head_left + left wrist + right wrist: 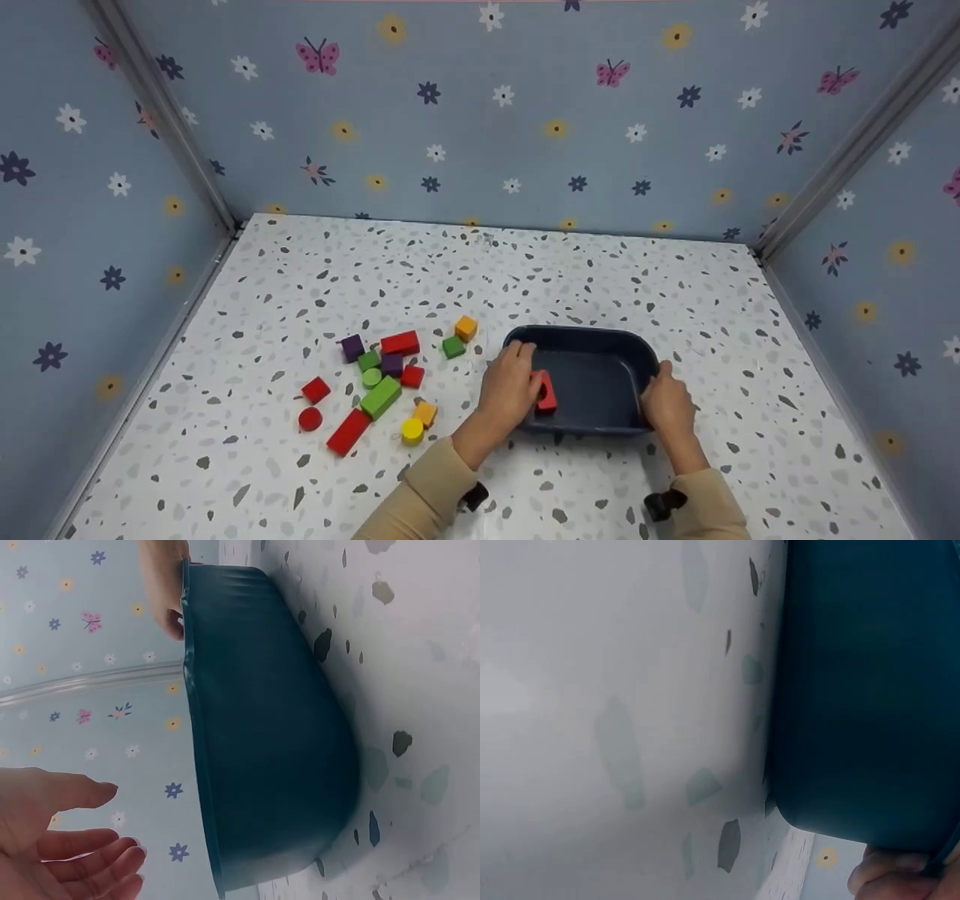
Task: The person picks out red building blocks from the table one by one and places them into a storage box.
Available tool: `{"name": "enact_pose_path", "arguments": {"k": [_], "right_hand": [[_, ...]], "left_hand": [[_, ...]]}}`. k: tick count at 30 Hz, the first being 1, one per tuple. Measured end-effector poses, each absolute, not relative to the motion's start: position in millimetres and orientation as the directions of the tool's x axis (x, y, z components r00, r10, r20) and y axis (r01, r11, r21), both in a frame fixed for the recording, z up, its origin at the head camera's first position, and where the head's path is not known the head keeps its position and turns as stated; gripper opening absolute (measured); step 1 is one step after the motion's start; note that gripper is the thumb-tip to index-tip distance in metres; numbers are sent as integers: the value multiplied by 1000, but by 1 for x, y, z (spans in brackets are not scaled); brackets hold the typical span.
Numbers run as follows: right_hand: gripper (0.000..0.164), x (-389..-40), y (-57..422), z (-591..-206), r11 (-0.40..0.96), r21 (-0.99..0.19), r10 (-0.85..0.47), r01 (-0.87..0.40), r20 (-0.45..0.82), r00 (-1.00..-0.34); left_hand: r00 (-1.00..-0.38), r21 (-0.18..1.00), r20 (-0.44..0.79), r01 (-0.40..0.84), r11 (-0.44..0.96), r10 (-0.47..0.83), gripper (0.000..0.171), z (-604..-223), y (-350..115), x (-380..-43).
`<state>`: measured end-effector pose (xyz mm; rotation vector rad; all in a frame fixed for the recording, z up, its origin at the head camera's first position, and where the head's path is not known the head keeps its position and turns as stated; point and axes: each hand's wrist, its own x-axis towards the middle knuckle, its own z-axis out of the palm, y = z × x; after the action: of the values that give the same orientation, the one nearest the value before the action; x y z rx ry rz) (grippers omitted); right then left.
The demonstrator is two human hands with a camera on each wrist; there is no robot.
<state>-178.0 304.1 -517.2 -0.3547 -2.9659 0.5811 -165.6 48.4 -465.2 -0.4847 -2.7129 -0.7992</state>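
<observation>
A dark blue rectangular tub (600, 390) stands on the speckled tabletop. My right hand (670, 401) grips its right rim, and in the right wrist view curled fingers (892, 877) hold the edge. My left hand (508, 386) is over the tub's left side. The left wrist view shows that left hand (71, 840) apart from the tub wall (262, 727), thumb and fingers spread with nothing between them. Inside the tub, near the left fingers, a red block with a dark round opening (547, 395) lies, partly hidden by the hand.
Left of the tub lie several loose wooden blocks: a long green block (381, 397), a long red block (349, 433), a yellow cylinder (412, 431), an orange cube (466, 328) and a purple cube (352, 347). Flowered panels (480, 112) enclose the table's back and sides.
</observation>
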Motion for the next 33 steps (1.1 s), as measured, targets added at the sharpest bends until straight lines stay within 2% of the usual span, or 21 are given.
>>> {"name": "enact_pose_path", "arguments": {"k": [12, 20, 25, 33], "right_hand": [[24, -178, 303, -517, 903, -376, 248, 206, 66, -967], [26, -178, 304, -516, 894, -391, 257, 218, 51, -965], [27, -177, 304, -517, 895, -396, 247, 204, 62, -967], [30, -177, 303, -517, 895, -389, 255, 219, 44, -966]], "left_hand": [[-918, 435, 352, 331, 837, 180, 24, -472, 21, -168], [-929, 376, 309, 317, 870, 205, 22, -486, 1, -175], [-921, 331, 330, 318, 888, 207, 24, -498, -12, -181], [-967, 315, 188, 223, 922, 169, 31, -509, -34, -193]]}}
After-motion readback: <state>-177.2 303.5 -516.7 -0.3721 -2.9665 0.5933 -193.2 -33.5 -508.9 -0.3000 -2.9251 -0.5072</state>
